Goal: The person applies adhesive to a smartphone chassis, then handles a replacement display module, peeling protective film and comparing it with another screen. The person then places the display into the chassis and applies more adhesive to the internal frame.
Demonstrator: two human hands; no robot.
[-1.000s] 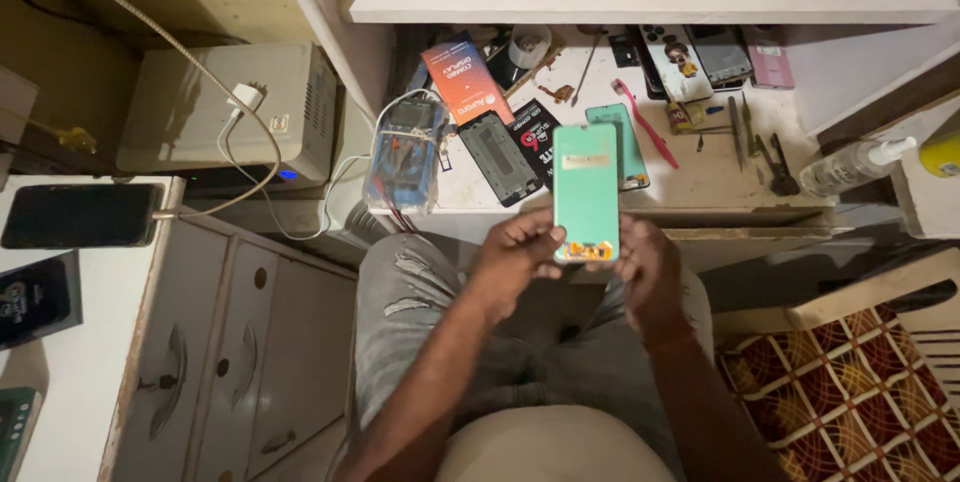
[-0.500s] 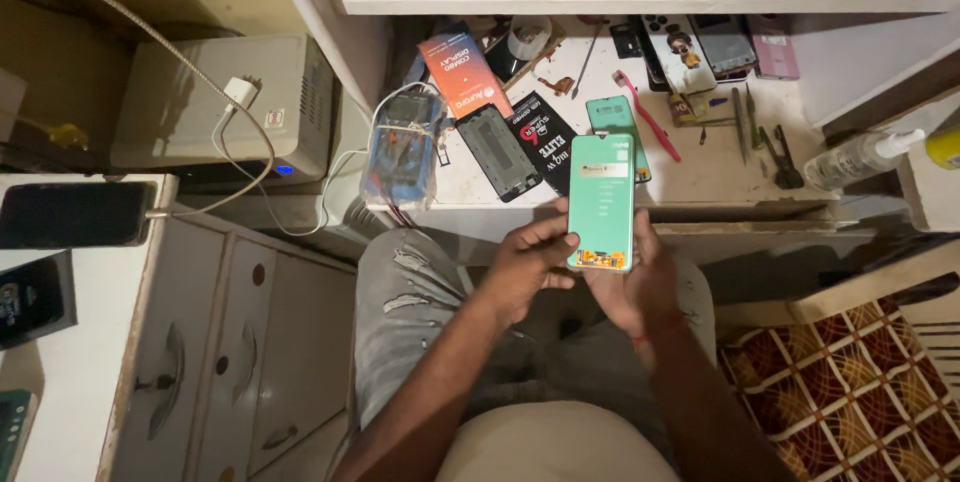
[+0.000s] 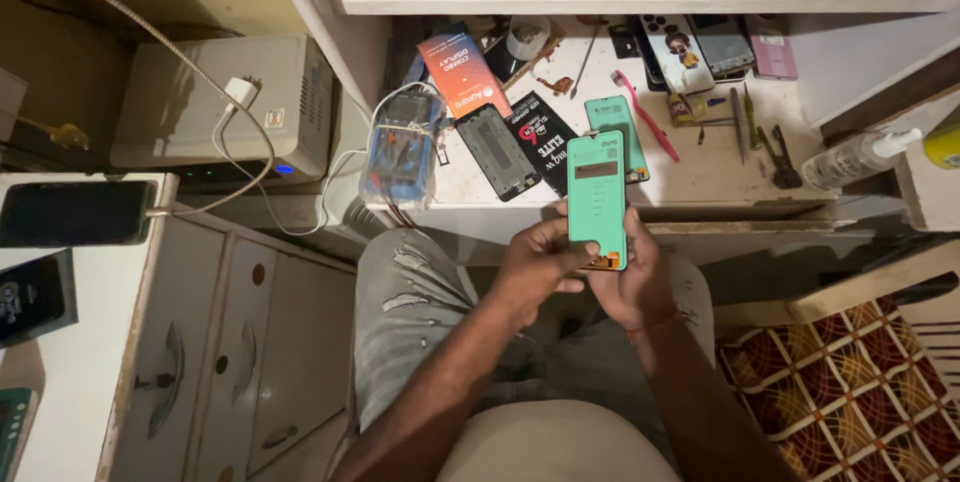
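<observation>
Holding the green phone display panel (image 3: pixel 597 200) upright at the frame's centre, we grip it with both hands: left hand (image 3: pixel 535 267) curled around its lower left edge, right hand (image 3: pixel 628 277) cupped behind its base. It looks unfitted, its protective film apparently still on. Above it, the cluttered white workbench (image 3: pixel 700 167) carries a second green panel (image 3: pixel 618 132), a black phone frame (image 3: pixel 497 150), a pink toothbrush (image 3: pixel 644 114) and tweezers (image 3: pixel 738 120); white drawers (image 3: pixel 240 352) fill the lower left.

Bare strip of bench (image 3: pixel 700 177) ahead, crowded by pink toothbrush (image 3: pixel 645 114), tweezers (image 3: pixel 737 120), black frame (image 3: pixel 497 151)
</observation>
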